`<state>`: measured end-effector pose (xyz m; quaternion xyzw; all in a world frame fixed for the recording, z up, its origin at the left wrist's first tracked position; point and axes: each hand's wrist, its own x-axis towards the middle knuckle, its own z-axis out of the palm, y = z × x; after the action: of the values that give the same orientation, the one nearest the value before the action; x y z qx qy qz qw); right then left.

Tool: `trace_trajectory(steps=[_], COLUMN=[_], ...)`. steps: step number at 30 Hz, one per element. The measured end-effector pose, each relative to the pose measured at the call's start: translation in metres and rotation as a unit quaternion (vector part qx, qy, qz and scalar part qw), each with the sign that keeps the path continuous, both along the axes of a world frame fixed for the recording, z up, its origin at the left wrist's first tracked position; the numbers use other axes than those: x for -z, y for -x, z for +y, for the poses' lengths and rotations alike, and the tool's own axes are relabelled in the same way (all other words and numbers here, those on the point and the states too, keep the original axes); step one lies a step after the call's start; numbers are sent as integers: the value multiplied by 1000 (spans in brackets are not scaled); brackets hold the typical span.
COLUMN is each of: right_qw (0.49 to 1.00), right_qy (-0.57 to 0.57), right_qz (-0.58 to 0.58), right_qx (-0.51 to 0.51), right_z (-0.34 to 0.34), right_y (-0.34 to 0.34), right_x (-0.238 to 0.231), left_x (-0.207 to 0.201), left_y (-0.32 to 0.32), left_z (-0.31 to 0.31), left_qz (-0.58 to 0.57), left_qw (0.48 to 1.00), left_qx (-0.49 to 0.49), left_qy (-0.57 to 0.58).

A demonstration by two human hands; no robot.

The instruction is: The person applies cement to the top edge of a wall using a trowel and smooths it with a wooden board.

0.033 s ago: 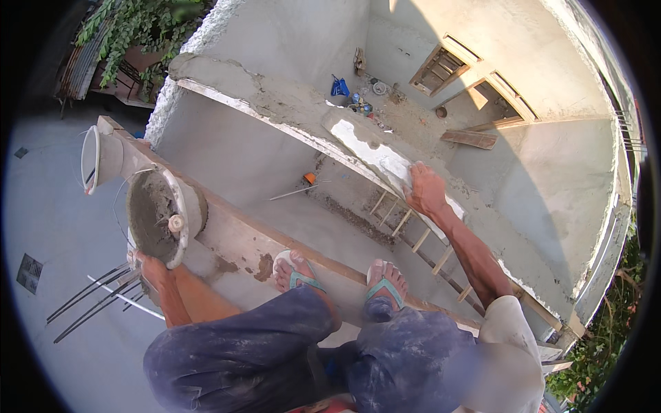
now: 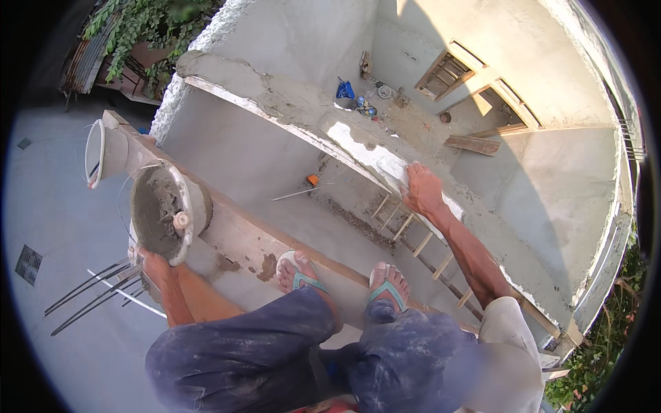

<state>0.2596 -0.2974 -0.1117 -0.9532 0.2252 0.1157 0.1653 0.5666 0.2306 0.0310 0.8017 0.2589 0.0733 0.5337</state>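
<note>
My left hand (image 2: 157, 267) is closed at the near rim of a bucket (image 2: 202, 210) part-filled with grey mortar (image 2: 160, 206). A round wooden knob (image 2: 181, 220), perhaps a tool's handle, rests at the bucket's rim. Reaching out across the gap, my right hand (image 2: 422, 189) lies with curled fingers on top of a mortar-covered wall (image 2: 289, 103), at its edge. White patches (image 2: 354, 141) show on the wall top beside those fingers. Whether anything sits under my right palm is hidden. The bucket stands on a narrow ledge (image 2: 234, 219) near my sandalled feet (image 2: 389, 286).
A second, pale bucket (image 2: 110, 151) stands at the ledge's far left end. Bare steel rods (image 2: 89, 296) jut out at left. Between ledge and wall is a deep drop, with a wooden ladder (image 2: 420, 244) in it. A room with wooden window frames (image 2: 451, 67) lies beyond.
The whole view has shifted slightly, so the scene sits a little lower and to the right. Both hands keep their places at the bucket and on the wall top.
</note>
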Motion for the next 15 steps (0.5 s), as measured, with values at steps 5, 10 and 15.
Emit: trace_trajectory(steps=[5,10,15], right_qw=[994,997,991], right_qy=[29,5,30], right_qz=[-88,-18,23], right_qx=[-55,-75,-130], right_z=[27,34,10], right_y=[-115,-104,-10], right_x=[19,9,-2], left_x=[9,10,12], left_y=[-10,-6,-4], left_z=[16,21,24], left_qz=[1,1,-4], left_qw=[999,997,996], left_qx=[-28,-63,-65], left_qy=[-27,-48,-65])
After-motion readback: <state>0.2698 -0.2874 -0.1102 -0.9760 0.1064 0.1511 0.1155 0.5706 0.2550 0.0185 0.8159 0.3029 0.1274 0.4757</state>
